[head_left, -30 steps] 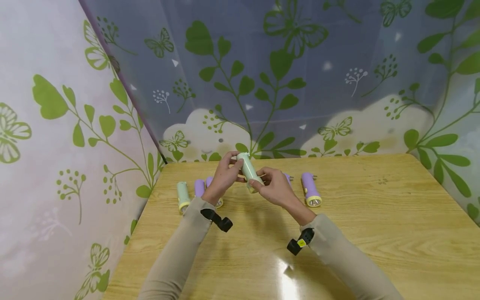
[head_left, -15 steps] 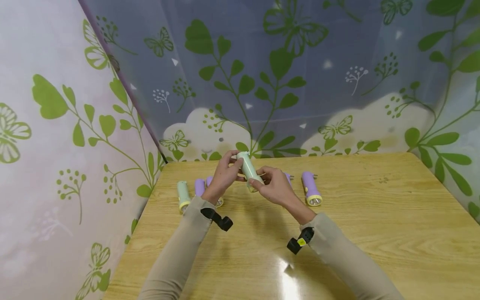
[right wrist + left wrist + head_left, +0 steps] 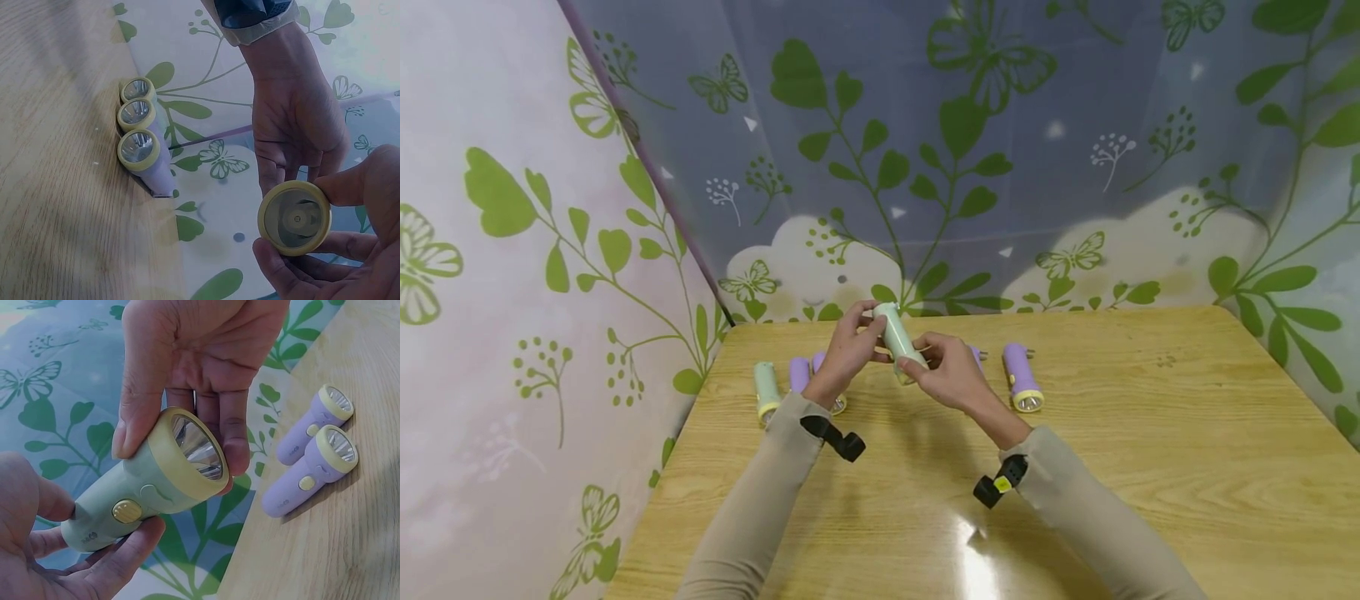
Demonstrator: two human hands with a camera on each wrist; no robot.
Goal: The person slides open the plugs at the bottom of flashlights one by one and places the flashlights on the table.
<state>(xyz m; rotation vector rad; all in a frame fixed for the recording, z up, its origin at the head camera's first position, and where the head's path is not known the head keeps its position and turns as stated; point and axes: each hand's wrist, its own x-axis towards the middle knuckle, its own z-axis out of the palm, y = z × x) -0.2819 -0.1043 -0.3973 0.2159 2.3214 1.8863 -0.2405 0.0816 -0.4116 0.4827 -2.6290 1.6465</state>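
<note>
A light green flashlight (image 3: 895,335) with a yellow head ring and a yellow switch button (image 3: 127,511) is held tilted above the table by both hands. My left hand (image 3: 852,348) holds its tail end, with thumb and fingers on either side of the body. At the head end, my right hand (image 3: 953,371) grips around the yellow ring (image 3: 295,187), thumb on top. The left wrist view shows the clear lens (image 3: 199,450) and reflector. Seen from the right wrist, the lens faces the camera and the body is hidden behind it.
On the wooden table (image 3: 1112,467), a green flashlight (image 3: 765,390) and two purple flashlights, one a purple flashlight (image 3: 799,375), stand left. At right lie a purple flashlight (image 3: 1021,377) with plug prongs exposed and another purple flashlight (image 3: 976,357), mostly hidden by my right hand. A patterned curtain (image 3: 880,167) hangs behind.
</note>
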